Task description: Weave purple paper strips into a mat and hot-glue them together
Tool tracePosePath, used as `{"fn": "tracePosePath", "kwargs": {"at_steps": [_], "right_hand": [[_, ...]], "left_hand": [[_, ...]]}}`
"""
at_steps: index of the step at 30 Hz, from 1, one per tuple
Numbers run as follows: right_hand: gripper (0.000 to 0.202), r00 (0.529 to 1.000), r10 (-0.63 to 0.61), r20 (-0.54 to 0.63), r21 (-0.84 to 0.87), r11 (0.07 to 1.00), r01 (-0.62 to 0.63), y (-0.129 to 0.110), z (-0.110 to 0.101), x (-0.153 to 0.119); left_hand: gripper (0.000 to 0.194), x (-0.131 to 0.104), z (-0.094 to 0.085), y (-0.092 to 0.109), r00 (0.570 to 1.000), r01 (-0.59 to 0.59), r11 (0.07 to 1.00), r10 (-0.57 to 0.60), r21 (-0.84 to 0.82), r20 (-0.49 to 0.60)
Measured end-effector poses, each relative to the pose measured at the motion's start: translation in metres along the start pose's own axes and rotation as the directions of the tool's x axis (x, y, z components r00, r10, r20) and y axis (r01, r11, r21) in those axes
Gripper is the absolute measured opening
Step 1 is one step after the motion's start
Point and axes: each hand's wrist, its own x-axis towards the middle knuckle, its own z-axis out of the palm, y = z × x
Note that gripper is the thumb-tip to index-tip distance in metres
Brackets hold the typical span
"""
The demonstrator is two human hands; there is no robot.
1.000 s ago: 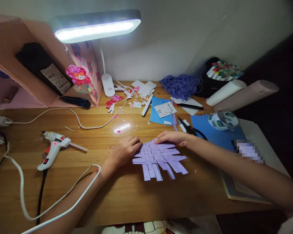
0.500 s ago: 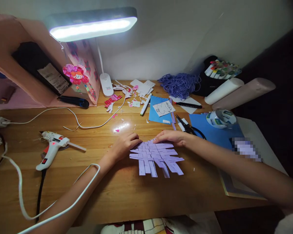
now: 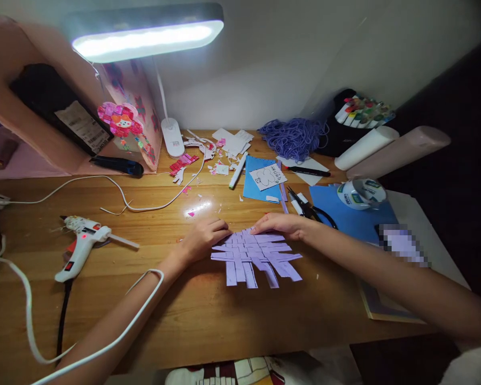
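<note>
A mat of woven purple paper strips (image 3: pixel 244 254) is held over the front middle of the wooden desk, its loose strip ends pointing toward me and to the sides. My left hand (image 3: pixel 208 235) is closed on the mat's upper left corner. With thumb and fingers, my right hand (image 3: pixel 276 224) pinches its upper right edge. A white cable (image 3: pixel 116 342) crosses over my left forearm. Just beyond my right hand lie black-handled scissors (image 3: pixel 310 210) and a blue sheet (image 3: pixel 256 187) with a small drawing on it.
A hot glue gun (image 3: pixel 80 246) lies at left. Paper scraps (image 3: pixel 186 161), a marker (image 3: pixel 238 171) and purple yarn (image 3: pixel 292 138) are at the back. Tape rolls (image 3: pixel 361 193) rest on blue paper at right. A lit lamp (image 3: pixel 148 40) hangs above.
The view has shifted slightly. Both hands keep their grip on the woven mat, which stays in nearly the same place.
</note>
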Motion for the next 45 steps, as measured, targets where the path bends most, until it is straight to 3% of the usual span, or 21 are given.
{"fn": "tracePosePath", "kwargs": {"at_steps": [10,12,14,15,16,18,20,21,23,25,28,31,34,35,36,39,42,43,45], "right_hand": [[0.016,0.997,-0.060,0.041,-0.053,0.997,0.062,0.014,0.005,-0.007],[0.020,0.994,-0.104,0.032,-0.086,0.991,0.106,0.019,0.007,-0.009],[0.022,0.983,-0.179,0.027,-0.124,0.976,0.181,0.022,0.010,-0.013],[0.023,0.975,-0.222,0.024,-0.143,0.964,0.224,0.024,0.012,-0.016],[0.025,0.965,-0.263,0.020,-0.160,0.952,0.262,0.026,0.014,-0.020],[0.027,0.944,-0.330,0.003,-0.198,0.925,0.324,0.029,0.018,-0.027],[0.028,0.923,-0.384,-0.031,-0.243,0.898,0.366,0.034,0.022,-0.031],[0.028,0.912,-0.408,-0.051,-0.273,0.884,0.380,0.037,0.024,-0.033],[0.028,0.885,-0.457,-0.089,-0.330,0.852,0.406,0.043,0.028,-0.033],[0.028,0.854,-0.508,-0.114,-0.371,0.819,0.438,0.048,0.032,-0.032],[0.028,0.817,-0.565,-0.110,-0.367,0.787,0.495,0.051,0.039,-0.030],[0.036,0.756,-0.654,-0.032,-0.368,0.711,0.599,0.050,0.041,-0.028],[0.051,0.576,-0.812,0.088,-0.531,0.452,0.717,0.048,0.036,-0.018],[0.053,0.521,-0.842,0.144,-0.622,0.332,0.709,0.047,0.033,-0.013],[0.053,0.494,-0.845,0.207,-0.711,0.217,0.669,0.046,0.031,-0.008],[0.052,0.538,-0.778,0.326,-0.865,-0.016,0.501,0.043,0.030,0.006],[0.054,0.573,-0.746,0.339,-0.908,-0.099,0.408,0.045,0.033,0.012],[0.054,0.574,-0.749,0.331,-0.914,-0.102,0.393,0.047,0.033,0.011],[0.052,0.569,-0.765,0.300,-0.923,-0.083,0.375,0.052,0.032,0.008]], "left_hand": [[0.021,-0.003,-0.023,0.020,0.997,-0.077,0.994,0.079,0.083,-0.019],[0.018,-0.008,-0.027,0.027,1.000,-0.013,0.996,0.013,0.086,-0.003],[0.023,-0.014,-0.028,0.036,0.985,0.172,0.985,-0.172,0.025,-0.001],[0.029,-0.016,-0.028,0.040,0.953,0.301,0.952,-0.302,-0.049,-0.003],[0.033,-0.017,-0.028,0.045,0.898,0.436,0.887,-0.440,-0.154,0.004],[0.034,-0.018,-0.028,0.055,0.719,0.655,0.632,-0.689,-0.413,0.086],[0.034,-0.017,-0.030,0.066,0.535,0.720,0.255,-0.797,-0.646,0.282],[0.036,-0.017,-0.032,0.070,0.477,0.691,0.061,-0.788,-0.720,0.390],[0.041,-0.016,-0.036,0.079,0.445,0.575,-0.227,-0.719,-0.786,0.533],[0.044,-0.017,-0.040,0.084,0.450,0.489,-0.352,-0.682,-0.798,0.576],[0.043,-0.018,-0.039,0.088,0.404,0.552,-0.336,-0.693,-0.763,0.597],[0.040,-0.025,-0.036,0.092,0.377,0.647,-0.226,-0.736,-0.728,0.563],[0.036,-0.040,-0.037,0.099,0.348,0.661,-0.142,-0.811,-0.736,0.469],[0.035,-0.047,-0.038,0.103,0.339,0.669,-0.129,-0.823,-0.732,0.455],[0.034,-0.053,-0.041,0.107,0.338,0.681,-0.122,-0.823,-0.722,0.457],[0.034,-0.069,-0.050,0.125,0.356,0.694,-0.120,-0.800,-0.710,0.483],[0.031,-0.072,-0.065,0.146,0.379,0.680,-0.062,-0.823,-0.731,0.422],[0.026,-0.069,-0.071,0.152,0.411,0.682,-0.003,-0.826,-0.731,0.387],[0.016,-0.059,-0.084,0.161,0.537,0.678,0.170,-0.779,-0.716,0.324]]}}
